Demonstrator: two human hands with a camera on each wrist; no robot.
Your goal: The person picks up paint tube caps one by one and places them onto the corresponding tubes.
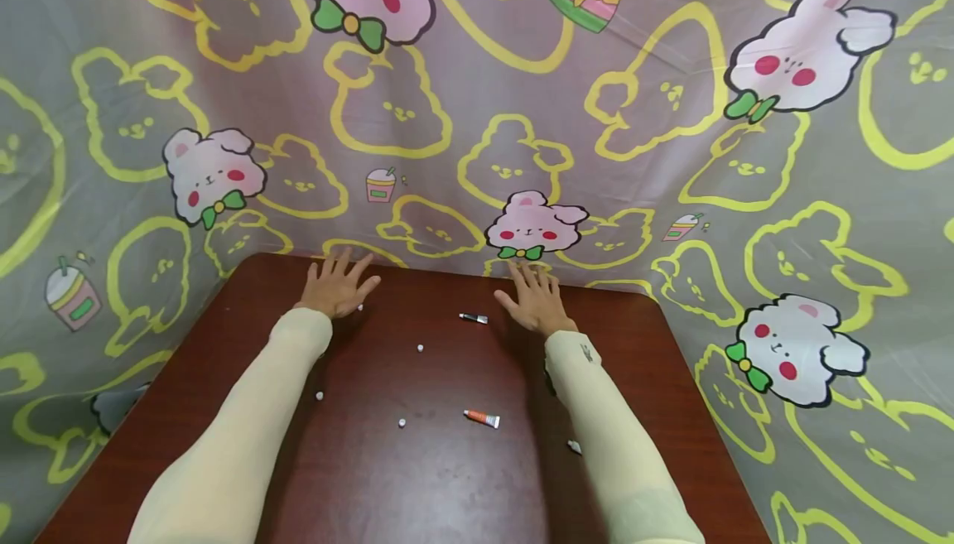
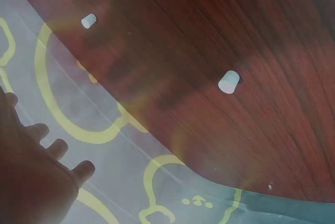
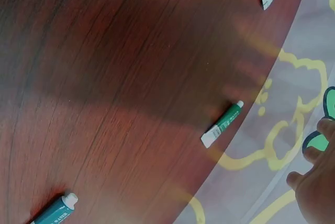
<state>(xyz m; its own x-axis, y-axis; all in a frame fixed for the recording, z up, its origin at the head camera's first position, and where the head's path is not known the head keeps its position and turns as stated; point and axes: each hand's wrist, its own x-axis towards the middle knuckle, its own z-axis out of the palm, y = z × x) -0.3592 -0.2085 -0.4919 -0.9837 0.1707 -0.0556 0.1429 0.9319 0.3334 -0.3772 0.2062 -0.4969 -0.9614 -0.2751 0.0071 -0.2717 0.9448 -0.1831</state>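
Observation:
Near the far edge of the table, my left hand (image 1: 335,289) is spread with straight fingers and holds nothing. A small white cap (image 1: 361,307) lies beside it. My right hand (image 1: 538,304) is likewise spread at the far edge, empty. Left of it lies a small black paint tube (image 1: 473,318). An orange paint tube (image 1: 482,419) lies nearer the front. In the right wrist view, a green tube (image 3: 224,124) and a teal tube (image 3: 55,211) rest on the wood. The left wrist view shows a larger-looking white cap (image 2: 229,82) and a farther cap (image 2: 89,21).
More white caps, one at the middle (image 1: 421,348), one by the left sleeve (image 1: 320,396) and one nearer the front (image 1: 402,423), are scattered on the brown table (image 1: 358,478). My right sleeve partly covers another tube (image 1: 574,447). A patterned curtain (image 1: 462,97) surrounds the table.

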